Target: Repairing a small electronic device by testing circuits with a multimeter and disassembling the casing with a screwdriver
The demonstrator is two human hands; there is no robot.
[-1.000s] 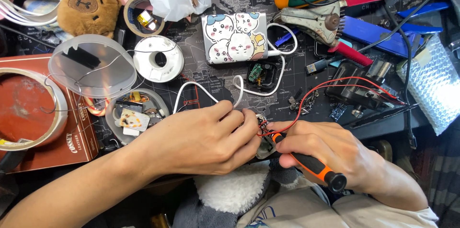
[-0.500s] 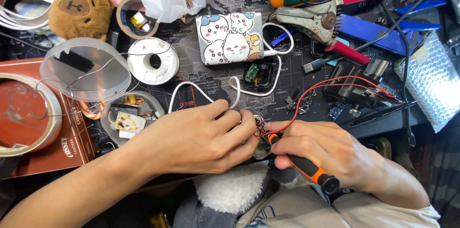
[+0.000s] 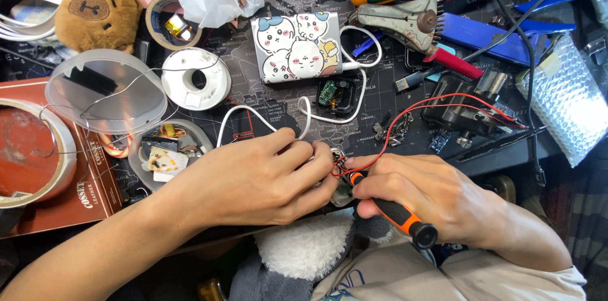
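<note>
I see my left hand (image 3: pixel 253 177) curled over a small metal part (image 3: pixel 339 177) at the desk's near edge, fingertips pinching it. My right hand (image 3: pixel 421 196) is wrapped tight around an orange-and-black screwdriver (image 3: pixel 392 209), tip at that part. Red wires (image 3: pixel 405 117) run up from it.

Dark map-printed desk mat (image 3: pixel 266 108), cluttered workbench, even overhead light, no walls visible
</note>
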